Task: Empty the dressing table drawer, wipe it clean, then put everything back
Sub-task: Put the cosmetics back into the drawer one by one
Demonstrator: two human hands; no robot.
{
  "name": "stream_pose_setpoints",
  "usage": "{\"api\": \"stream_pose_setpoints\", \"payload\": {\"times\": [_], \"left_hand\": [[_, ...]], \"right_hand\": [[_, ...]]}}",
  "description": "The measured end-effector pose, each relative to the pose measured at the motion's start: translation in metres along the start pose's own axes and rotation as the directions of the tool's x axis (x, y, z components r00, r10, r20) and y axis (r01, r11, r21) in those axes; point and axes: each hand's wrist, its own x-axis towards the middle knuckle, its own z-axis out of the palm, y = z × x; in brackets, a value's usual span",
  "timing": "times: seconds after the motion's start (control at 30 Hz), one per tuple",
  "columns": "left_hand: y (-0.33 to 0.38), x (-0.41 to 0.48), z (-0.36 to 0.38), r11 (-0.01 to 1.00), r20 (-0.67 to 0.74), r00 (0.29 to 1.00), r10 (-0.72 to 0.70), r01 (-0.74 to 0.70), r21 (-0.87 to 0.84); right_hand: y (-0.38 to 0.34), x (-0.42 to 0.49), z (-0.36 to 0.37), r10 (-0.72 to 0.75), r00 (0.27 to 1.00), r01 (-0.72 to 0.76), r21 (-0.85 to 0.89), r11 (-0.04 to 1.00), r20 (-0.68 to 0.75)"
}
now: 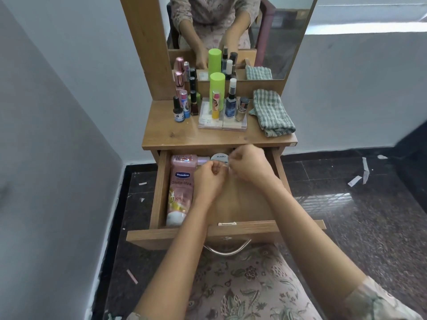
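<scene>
Drawer (pixel 245 204) stands pulled well out toward the person, its floor mostly bare, so the job looks close to one turning point or the other: nearly emptied, or only just begun refilling. I cannot tell which from this view.

The tabletop (pixel 184 137) above the drawer carries a crowd of upright bottles, with a tall green bottle (pixel 217 93) among them and a folded checked cloth (pixel 272 112) toward the drawer's right side.

A long pink lotion bottle (pixel 180 192) lies flat along the drawer's left wall. A smaller pink bottle (pixel 184 159) lies across the drawer's back left corner, touching the lotion bottle's top end.

The left hand (pixel 209 181) and right hand (pixel 250 166) meet at the back middle of the drawer. Both have fingers curled in a narrow pinch, tips almost together, and the right hand's fingertips sit at the edge of a round tin (pixel 219 157) against the drawer's back wall. Whether they grip the tin itself or some small thing just in front of it is hidden by the fingers.

To do this step well:
- Get a firm hold with one hand before lifting; a shallow pinch on a flat lid may slip.
- Lift straight up and then out toward the drawer's front, since the tabletop's edge overhangs the back of the drawer.
- Keep the wrist clear of the smaller bottle, which looks free to roll.
- If the tin goes up above the drawer, set it near the tabletop's front edge, away from the crowded bottles, which would likely topple at a nudge
</scene>
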Motion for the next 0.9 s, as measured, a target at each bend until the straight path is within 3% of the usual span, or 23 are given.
{"api": "stream_pose_setpoints", "payload": {"times": [0.07, 0.13, 0.27, 0.4, 0.6, 0.9], "left_hand": [[-0.001, 0.001, -0.007, 0.999, -0.037, 0.999, -0.015, 0.013, -0.049], [-0.003, 0.003, -0.017, 0.995, -0.081, 0.997, -0.016, 0.008, -0.098], [-0.002, 0.004, -0.046, 0.996, -0.174, 0.985, 0.018, -0.033, -0.086], [-0.005, 0.004, -0.062, 0.991, -0.226, 0.973, 0.04, -0.067, -0.114], [-0.018, 0.0, -0.067, 0.992, -0.265, 0.964, 0.01, -0.043, -0.119], [-0.01, -0.006, -0.066, 0.997, -0.231, 0.972, 0.043, -0.057, -0.054]], "right_hand": [[-0.018, -0.001, -0.007, -0.2, 0.962, 0.216, 0.07, 0.974, -0.188], [-0.036, 0.002, -0.018, -0.352, 0.864, 0.399, 0.063, 0.915, -0.359], [-0.067, 0.027, -0.031, -0.503, 0.713, 0.558, -0.04, 0.829, -0.49], [-0.104, 0.057, -0.021, -0.668, 0.674, 0.66, -0.149, 0.736, -0.316], [-0.138, 0.11, -0.007, -0.698, 0.709, 0.628, -0.359, 0.691, -0.102], [-0.163, 0.135, -0.009, -0.695, 0.718, 0.592, -0.504, 0.629, -0.023]]}}
